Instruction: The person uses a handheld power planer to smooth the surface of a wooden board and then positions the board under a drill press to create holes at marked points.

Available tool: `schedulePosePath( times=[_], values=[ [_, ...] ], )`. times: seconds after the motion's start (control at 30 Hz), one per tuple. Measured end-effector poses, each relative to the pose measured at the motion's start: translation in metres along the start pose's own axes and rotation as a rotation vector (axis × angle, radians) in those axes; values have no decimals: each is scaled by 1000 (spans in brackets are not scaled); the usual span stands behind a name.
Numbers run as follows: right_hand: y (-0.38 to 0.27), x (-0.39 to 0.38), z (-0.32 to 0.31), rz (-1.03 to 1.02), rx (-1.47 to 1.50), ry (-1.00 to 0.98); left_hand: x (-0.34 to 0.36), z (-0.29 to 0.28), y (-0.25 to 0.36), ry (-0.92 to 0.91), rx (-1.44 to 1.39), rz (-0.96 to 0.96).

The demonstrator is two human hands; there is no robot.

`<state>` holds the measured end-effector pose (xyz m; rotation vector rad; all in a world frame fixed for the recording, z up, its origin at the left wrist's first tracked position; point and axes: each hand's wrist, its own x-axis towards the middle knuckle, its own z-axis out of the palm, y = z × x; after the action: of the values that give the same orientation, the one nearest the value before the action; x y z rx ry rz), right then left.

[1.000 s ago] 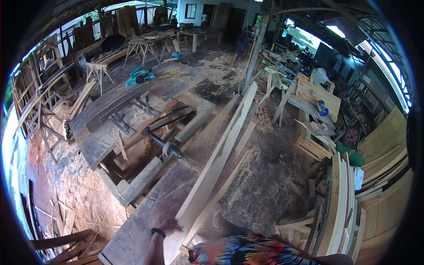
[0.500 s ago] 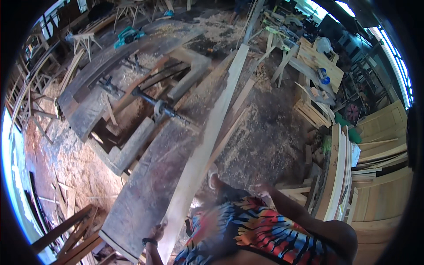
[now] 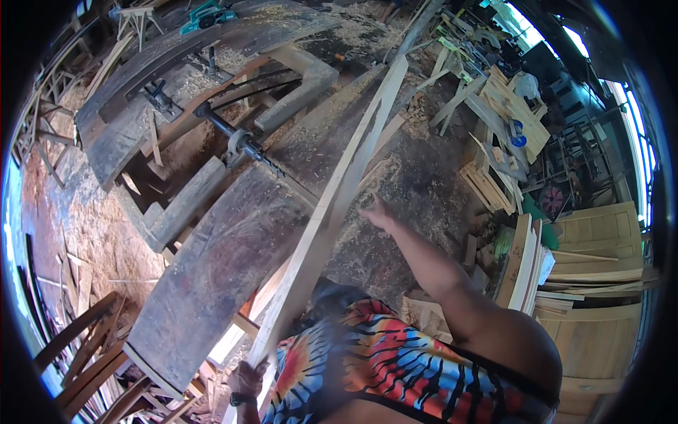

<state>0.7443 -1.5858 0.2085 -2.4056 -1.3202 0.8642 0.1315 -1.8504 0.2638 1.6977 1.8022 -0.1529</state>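
Observation:
A long pale board runs diagonally from low by my body toward a post at the back. My left hand, with a dark wristband, grips the board's near end. My right hand is held out to the right of the board, fingers apart and holding nothing I can see, nearest the board's middle. Beside the board lies a wide, dusty workbench top, with a machine spindle and dark cutter shaft set among wooden frames. Shorter strips lie along the board's right side.
Stacked boards and panel doors are at the right. Scrap timber is at the lower left. A teal power tool is at the back, near sawhorses. A person's legs show beside the post.
My right arm has swung forward and left from beside my body. The long board has turned, showing a narrow edge along its face, with my left hand on it. The view has tilted further down.

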Motion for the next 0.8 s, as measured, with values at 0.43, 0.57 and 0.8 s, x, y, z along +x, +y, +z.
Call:
schedulePosePath(
  times=[0.43, 0.57, 0.8],
  values=[
    [-66, 199, -62, 234, 711, 33, -51, 49, 18, 86, -106, -63],
    [-79, 226, -39, 307, 681, 148, -76, 46, 39, 118, -98, -131],
    [-16, 289, -17, 133, 733, 77, -64, 37, 46, 71, -210, -286]
  ],
)
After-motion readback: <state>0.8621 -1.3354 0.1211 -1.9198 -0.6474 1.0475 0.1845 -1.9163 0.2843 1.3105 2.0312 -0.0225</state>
